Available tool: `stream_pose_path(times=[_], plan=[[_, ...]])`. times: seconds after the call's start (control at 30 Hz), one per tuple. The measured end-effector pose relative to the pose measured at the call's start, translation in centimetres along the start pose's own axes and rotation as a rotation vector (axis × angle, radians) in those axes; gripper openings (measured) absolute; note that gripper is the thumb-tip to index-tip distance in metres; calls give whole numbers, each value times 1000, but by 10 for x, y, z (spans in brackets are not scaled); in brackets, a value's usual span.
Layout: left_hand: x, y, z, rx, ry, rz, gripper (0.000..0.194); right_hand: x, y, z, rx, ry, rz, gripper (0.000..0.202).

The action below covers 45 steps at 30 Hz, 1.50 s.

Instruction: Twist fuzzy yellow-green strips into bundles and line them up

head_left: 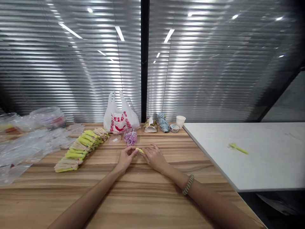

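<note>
Near the middle of the wooden table, my left hand [126, 157] pinches one end of a small yellow piece [140, 150]. The fingers of my right hand [153, 156] close on its other end, so the piece lies between both hands. Just behind them sits a clump of pink and purple small items [130, 137], with a round clear lid [114, 139] to its left. A long row of yellow and beige bundles [79, 147] runs diagonally on the left side of the table.
Clear plastic bags [30, 146] cover the far left. Along the back stand a white carrier bag [121, 119], a gold tissue pack [150, 125], a blue-grey folded item [163, 122], a tape roll [174, 128] and a paper cup [180, 121]. A yellow strip [239, 148] lies on the white table [262, 168].
</note>
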State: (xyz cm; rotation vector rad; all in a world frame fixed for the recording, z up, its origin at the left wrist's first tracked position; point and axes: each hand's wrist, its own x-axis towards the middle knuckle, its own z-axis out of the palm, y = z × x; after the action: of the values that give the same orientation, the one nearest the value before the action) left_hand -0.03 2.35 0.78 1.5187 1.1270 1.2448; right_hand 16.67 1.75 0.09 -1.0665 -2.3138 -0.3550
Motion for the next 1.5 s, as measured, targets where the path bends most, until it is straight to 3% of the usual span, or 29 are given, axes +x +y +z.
stream_pose_path(times=[0.23, 0.4, 0.9, 1.17, 1.5], plan=[[2, -5, -3, 9, 109, 15, 29, -2, 0, 1, -57, 13, 78, 26], [2, -4, -1, -48, 122, -9, 30, -1, 1, 1, -77, 5, 55, 15], [-1, 1, -2, -66, -122, 0, 31, -1, 2, 5, 36, 5, -111, 19], [1, 5, 0, -143, -28, -57, 33, 0, 2, 4, 52, -18, -97, 19], [4, -3, -2, -144, 78, -49, 31, 1, 1, 4, 37, -12, -154, 19]])
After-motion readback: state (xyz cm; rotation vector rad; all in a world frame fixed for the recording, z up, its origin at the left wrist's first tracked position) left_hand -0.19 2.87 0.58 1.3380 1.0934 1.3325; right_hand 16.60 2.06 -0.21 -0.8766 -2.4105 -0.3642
